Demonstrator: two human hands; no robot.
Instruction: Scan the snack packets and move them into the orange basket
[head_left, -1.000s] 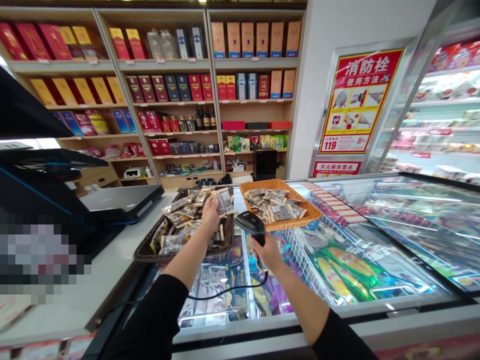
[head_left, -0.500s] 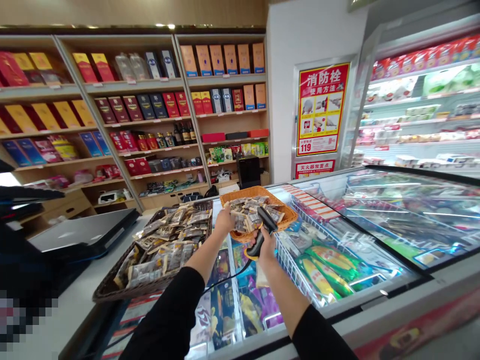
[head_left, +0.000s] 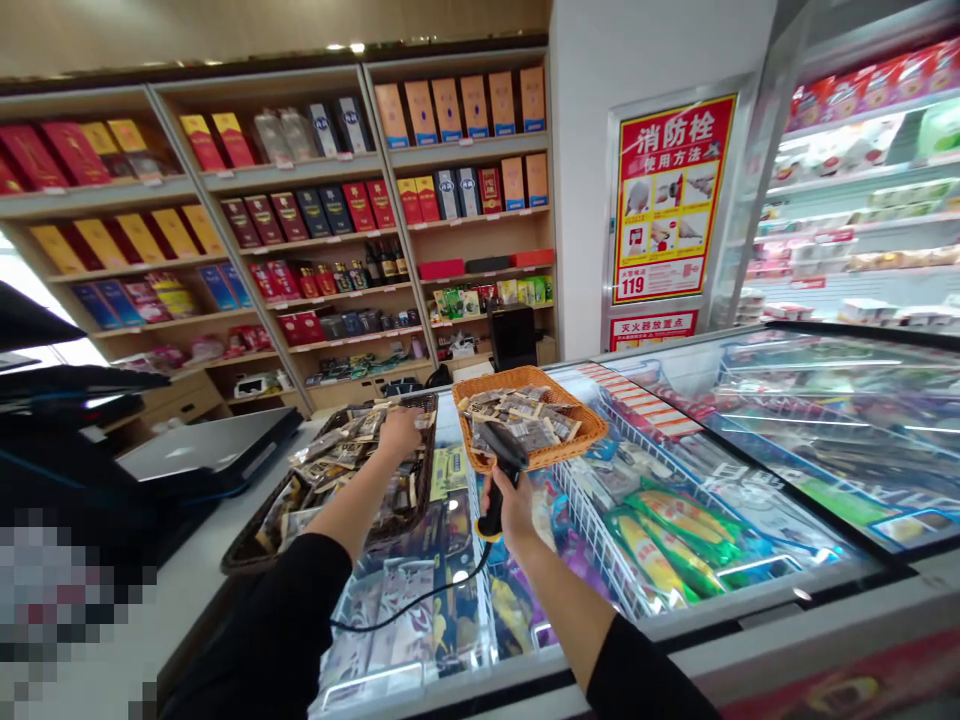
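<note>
One left hand (head_left: 400, 430) back over dark basket (head_left: 428, 462), fingers' hold unclear, right hand (head_left: 516, 508), fingers clamped round scanner (head_left: 507, 450)

A chest freezer (head_left: 825, 622) with a glass top (head_left: 757, 482) meets a white desk (head_left: 176, 575) at the left, and an orange wicker basket (head_left: 591, 432) rests on the glass near its far edge. A dark brown wicker basket (head_left: 428, 478) lies along the border of the two, partly over the glass; how much of it bears on the desk is hard to tell. Farther left, a black weighing scale with a broad, flat silver plate (head_left: 206, 445) sits on the desk.
</note>
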